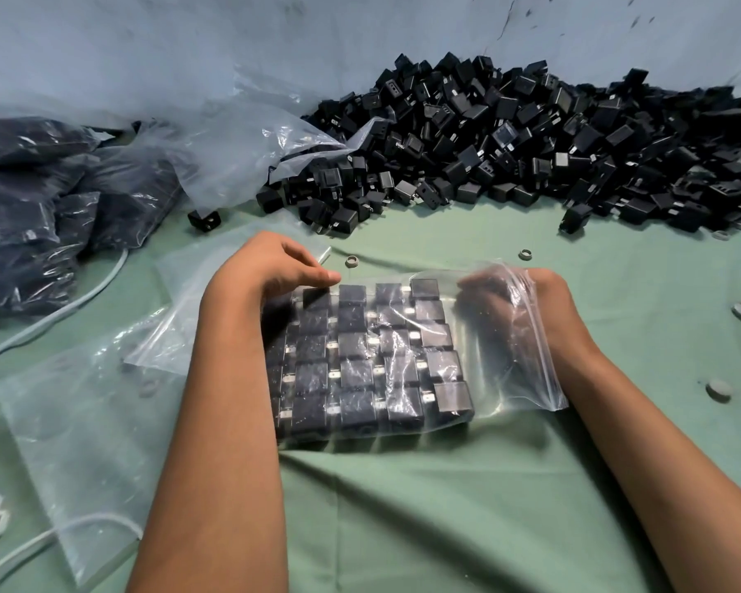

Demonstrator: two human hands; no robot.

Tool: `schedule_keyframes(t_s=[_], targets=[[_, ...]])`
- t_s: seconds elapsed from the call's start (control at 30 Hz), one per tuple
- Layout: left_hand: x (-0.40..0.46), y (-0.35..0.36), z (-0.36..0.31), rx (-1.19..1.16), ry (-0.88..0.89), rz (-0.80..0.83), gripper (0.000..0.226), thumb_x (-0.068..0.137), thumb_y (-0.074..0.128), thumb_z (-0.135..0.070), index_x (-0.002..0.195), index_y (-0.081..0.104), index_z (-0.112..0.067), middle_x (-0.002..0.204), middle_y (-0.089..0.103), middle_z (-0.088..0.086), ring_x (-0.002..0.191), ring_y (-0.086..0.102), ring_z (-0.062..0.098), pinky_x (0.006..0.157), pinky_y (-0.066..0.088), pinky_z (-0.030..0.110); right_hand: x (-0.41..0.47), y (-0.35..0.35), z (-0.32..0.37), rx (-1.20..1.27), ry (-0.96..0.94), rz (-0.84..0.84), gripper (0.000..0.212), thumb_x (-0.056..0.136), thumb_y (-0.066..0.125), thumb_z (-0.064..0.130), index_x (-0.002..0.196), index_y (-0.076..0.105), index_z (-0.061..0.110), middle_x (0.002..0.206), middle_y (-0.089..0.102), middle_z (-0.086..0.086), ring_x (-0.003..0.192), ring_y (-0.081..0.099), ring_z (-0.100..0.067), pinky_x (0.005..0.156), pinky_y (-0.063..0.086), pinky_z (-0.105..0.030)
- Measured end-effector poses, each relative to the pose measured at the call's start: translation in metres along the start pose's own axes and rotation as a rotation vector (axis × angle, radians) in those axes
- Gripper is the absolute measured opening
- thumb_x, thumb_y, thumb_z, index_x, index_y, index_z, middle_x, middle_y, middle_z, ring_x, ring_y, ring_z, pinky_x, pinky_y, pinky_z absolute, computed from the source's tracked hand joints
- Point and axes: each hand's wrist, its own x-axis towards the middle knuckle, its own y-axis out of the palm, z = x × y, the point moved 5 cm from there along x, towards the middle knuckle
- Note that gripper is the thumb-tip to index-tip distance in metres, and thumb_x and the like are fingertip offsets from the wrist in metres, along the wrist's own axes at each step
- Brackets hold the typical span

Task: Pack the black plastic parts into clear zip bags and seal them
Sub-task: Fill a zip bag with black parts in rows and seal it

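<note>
- Black plastic parts (369, 357) lie packed in tidy rows inside a clear zip bag (403, 361) that rests flat on the green tabletop (424, 507), right in front of the person and between the two forearms.
- The bag's long axis runs left to right, with its open mouth at the right end, where loose plastic bunches up beyond the last column of parts.
- The right hand (501, 310) is inside that mouth, fingers curled; through the crinkled plastic I cannot tell whether it holds a part or only pushes the rows along.
- The left hand (274, 263) rests on the bag's far left corner, thumb laid along the top edge and fingers bent down over the corner, steadying it.
- The hands are well apart, one at each end of the bag, so the right one is nearer the seal that, by my judgement, must be closed next.
- A large heap of loose parts (531, 139) lies at the back, to the right, well apart from the bag and clear of the mouth.
- Empty bags (73, 408) lie to the left, partly under the left forearm, and filled bags (39, 216) are stacked at the far left.
- A few small grey rings (718, 389) lie scattered right of the bag's mouth; nothing else stands in the way.
</note>
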Motion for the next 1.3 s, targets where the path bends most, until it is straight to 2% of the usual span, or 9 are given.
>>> schedule_keyframes(t_s=[0.2, 0.33, 0.5, 0.7, 0.83, 0.97, 1.07, 1.2, 1.3], targets=[[0.0, 0.002, -0.002, 0.016, -0.018, 0.022, 0.025, 0.061, 0.094, -0.026, 0.075, 0.08, -0.012, 0.08, 0.078, 0.002, 0.086, 0.068, 0.017, 0.071, 0.045, 0.027, 0.004, -0.021, -0.001, -0.011, 0.022, -0.264, 0.013, 0.091, 0.075, 0.009, 0.099, 0.082, 0.016, 0.085, 0.079, -0.001, 0.077, 0.076, -0.018, 0.074, 0.064, -0.037], [0.003, 0.001, 0.0, 0.025, -0.015, -0.018, 0.025, 0.068, 0.094, -0.028, 0.078, 0.077, -0.011, 0.083, 0.076, 0.002, 0.082, 0.066, 0.015, 0.067, 0.044, 0.028, 0.014, -0.05, 0.018, 0.03, 0.007, -0.559, 0.028, 0.09, 0.054, 0.004, 0.099, 0.078, 0.015, 0.085, 0.078, -0.008, 0.052, 0.062, -0.003, 0.049, 0.049, -0.019], [0.008, -0.014, 0.004, 0.01, -0.01, -0.282, 0.023, 0.081, 0.085, -0.042, 0.078, 0.072, -0.023, 0.088, 0.07, -0.004, 0.089, 0.065, 0.017, 0.078, 0.046, 0.031, 0.065, 0.007, 0.09, -0.429, -0.189, -0.158, 0.02, 0.091, 0.061, 0.013, 0.094, 0.08, 0.021, 0.08, 0.077, 0.002, 0.069, 0.071, -0.009, 0.069, 0.059, -0.031], [0.007, -0.032, 0.015, -0.036, -0.031, -0.511, 0.019, 0.084, 0.079, -0.028, 0.07, 0.069, -0.02, 0.088, 0.074, 0.001, 0.093, 0.069, 0.029, 0.087, 0.058, 0.037, 0.104, 0.144, 0.107, -1.168, -0.603, 0.423, 0.061, 0.094, 0.058, 0.009, 0.15, 0.048, 0.03, 0.151, 0.05, -0.004, 0.136, 0.04, -0.033, 0.105, 0.047, -0.048], [0.008, -0.039, 0.023, -0.05, -0.054, -0.567, 0.019, 0.085, 0.077, -0.03, 0.07, 0.068, -0.023, 0.093, 0.075, 0.001, 0.097, 0.067, 0.028, 0.088, 0.055, 0.034, 0.13, 0.184, 0.093, -1.351, -0.619, 0.486, 0.087, 0.095, 0.057, 0.012, 0.163, 0.011, 0.04, 0.173, -0.008, 0.001, 0.159, -0.003, -0.03, 0.116, 0.03, -0.056], [0.01, -0.036, 0.018, -0.102, -0.014, -0.582, 0.012, 0.085, 0.076, -0.027, 0.075, 0.072, -0.021, 0.09, 0.074, -0.002, 0.095, 0.068, 0.025, 0.088, 0.057, 0.035, 0.157, 0.186, 0.074, -1.443, -0.518, 0.518, 0.085, 0.104, 0.055, 0.039, 0.162, -0.007, 0.044, 0.17, -0.023, -0.001, 0.157, -0.021, -0.031, 0.123, 0.011, -0.067], [0.008, -0.036, 0.011, -0.121, 0.014, -0.626, 0.007, 0.086, 0.071, -0.023, 0.08, 0.073, -0.022, 0.084, 0.072, -0.005, 0.088, 0.067, 0.023, 0.075, 0.049, 0.028, 0.167, 0.186, 0.07, -1.414, -0.498, 0.51, 0.07, 0.107, 0.039, 0.052, 0.161, -0.005, 0.047, 0.172, -0.016, 0.002, 0.156, -0.021, -0.034, 0.119, 0.016, -0.072], [0.005, -0.034, 0.007, -0.155, 0.027, -0.642, 0.008, 0.086, 0.068, -0.02, 0.08, 0.074, -0.021, 0.079, 0.071, -0.007, 0.083, 0.067, 0.021, 0.072, 0.048, 0.027, 0.172, 0.179, 0.071, -1.308, -0.431, 0.427, 0.065, 0.101, 0.048, 0.059, 0.157, 0.018, 0.045, 0.166, 0.012, -0.002, 0.153, 0.007, -0.039, 0.108, 0.044, -0.062], [0.004, -0.029, 0.0, -0.185, 0.065, -0.65, 0.008, 0.086, 0.069, -0.021, 0.079, 0.074, -0.021, 0.076, 0.071, -0.009, 0.077, 0.067, 0.016, 0.068, 0.05, 0.025, 0.176, 0.157, 0.062, -1.282, -0.401, 0.423, 0.063, 0.1, 0.05, 0.059, 0.154, 0.023, 0.042, 0.158, 0.026, -0.004, 0.142, 0.024, -0.04, 0.11, 0.042, -0.058]])
